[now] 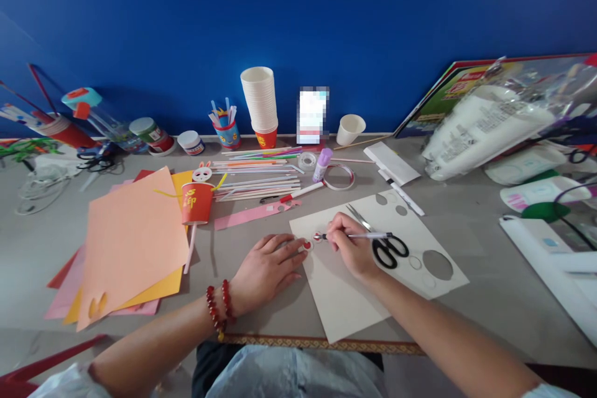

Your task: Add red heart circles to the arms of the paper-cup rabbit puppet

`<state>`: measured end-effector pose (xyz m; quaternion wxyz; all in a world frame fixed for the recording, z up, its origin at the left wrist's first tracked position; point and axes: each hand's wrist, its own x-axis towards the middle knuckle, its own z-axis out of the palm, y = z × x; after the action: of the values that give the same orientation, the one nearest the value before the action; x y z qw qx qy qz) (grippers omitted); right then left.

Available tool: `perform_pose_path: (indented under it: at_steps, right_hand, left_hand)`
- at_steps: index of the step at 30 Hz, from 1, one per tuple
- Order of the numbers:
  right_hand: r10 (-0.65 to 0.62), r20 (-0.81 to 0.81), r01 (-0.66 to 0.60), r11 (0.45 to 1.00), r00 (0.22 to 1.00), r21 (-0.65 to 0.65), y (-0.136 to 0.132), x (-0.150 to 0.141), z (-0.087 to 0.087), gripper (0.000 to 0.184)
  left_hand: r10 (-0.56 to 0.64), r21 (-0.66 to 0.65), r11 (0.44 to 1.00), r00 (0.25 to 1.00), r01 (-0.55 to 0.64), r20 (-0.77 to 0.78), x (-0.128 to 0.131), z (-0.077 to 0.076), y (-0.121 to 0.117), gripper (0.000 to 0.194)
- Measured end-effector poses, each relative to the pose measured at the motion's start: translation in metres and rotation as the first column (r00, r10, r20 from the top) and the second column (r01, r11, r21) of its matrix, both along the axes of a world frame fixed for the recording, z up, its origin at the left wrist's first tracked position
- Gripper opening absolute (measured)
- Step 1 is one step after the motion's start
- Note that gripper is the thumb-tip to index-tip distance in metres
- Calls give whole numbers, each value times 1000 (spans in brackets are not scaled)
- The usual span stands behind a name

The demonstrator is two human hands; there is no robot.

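My right hand (351,247) is closed round a slim pen (368,236), its tip at a small white paper circle with a red centre (318,237). My left hand (270,264), palm down with fingers stretched out, has its fingertips at a second such circle (306,245). Both circles are at the left edge of a white sheet (345,298) with round holes cut in it. Black-handled scissors (390,252) lie on the sheet, just right of my right hand. Left of my hands stands a red paper cup figure (196,202) with a rabbit face and straw limbs.
Coloured paper sheets (135,242) are stacked at the left. Behind my hands lie several straws (261,183), a purple-capped glue stick (323,165) and a tape ring (339,177). A tall cup stack (259,99) stands near the blue wall; bagged cups (489,124) lie at the right.
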<state>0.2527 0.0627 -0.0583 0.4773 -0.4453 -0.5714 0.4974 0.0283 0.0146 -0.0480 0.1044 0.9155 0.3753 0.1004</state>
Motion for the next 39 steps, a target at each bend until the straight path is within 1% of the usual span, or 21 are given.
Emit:
perform_pose_path:
  at_steps: [2, 5, 9, 11, 12, 14, 17, 19, 22, 24, 27, 33, 39]
  right_hand:
    - [-20, -34, 18, 998, 999, -53, 2, 0, -1, 12]
    - [-2, -23, -1, 993, 1000, -121, 7, 1, 3, 5]
    - [102, 77, -88, 982, 992, -168, 14, 9, 14, 11]
    - [156, 119, -133, 974, 981, -182, 16, 15, 18, 11]
    - [168, 137, -144, 975, 976, -172, 16, 17, 19, 9]
    - [161, 191, -144, 985, 968, -100, 15, 21, 19, 9]
    - [108, 272, -126, 991, 956, 51, 13, 23, 13, 14]
    - [92, 286, -125, 987, 954, 100, 12, 22, 7, 16]
    - [85, 270, -121, 985, 959, 119, 9, 20, 1, 17]
    - [86, 278, -126, 984, 957, 130, 9, 20, -1, 17]
    - [88, 322, -145, 977, 943, 158, 8, 19, 1, 18]
    - [103, 388, -181, 968, 916, 172, 6, 18, 7, 19]
    - [115, 433, -205, 964, 894, 167, 7, 17, 7, 19]
  left_hand:
    - [0, 4, 1000, 1000, 0, 3, 0, 0, 0, 41]
    - [0, 10, 1000, 1000, 0, 2, 1, -2, 0, 42]
    - [4, 19, 1000, 1000, -4, 1, 1, -2, -1, 42]
    - [3, 9, 1000, 1000, -3, 3, 2, 0, -2, 43]
    - [2, 0, 1000, 1000, -2, 6, 1, 1, -2, 43]
    - [2, -18, 1000, 1000, -1, 14, 1, 4, -2, 42]
    - [3, -18, 1000, 1000, -3, 21, 2, 9, -1, 43]
    - [21, -6, 1000, 1000, -21, 15, 5, 12, 1, 44]
    - [51, 25, 998, 999, -51, 4, 13, 15, 4, 42]
    - [40, 45, 998, 999, -41, 4, 18, 15, 6, 41]
    - [14, 44, 999, 1000, -14, 21, 25, 10, 9, 45]
    - [25, 42, 999, 999, -26, 26, 28, -4, 9, 50]
    - [25, 22, 999, 999, -26, 28, 26, -5, 9, 49]
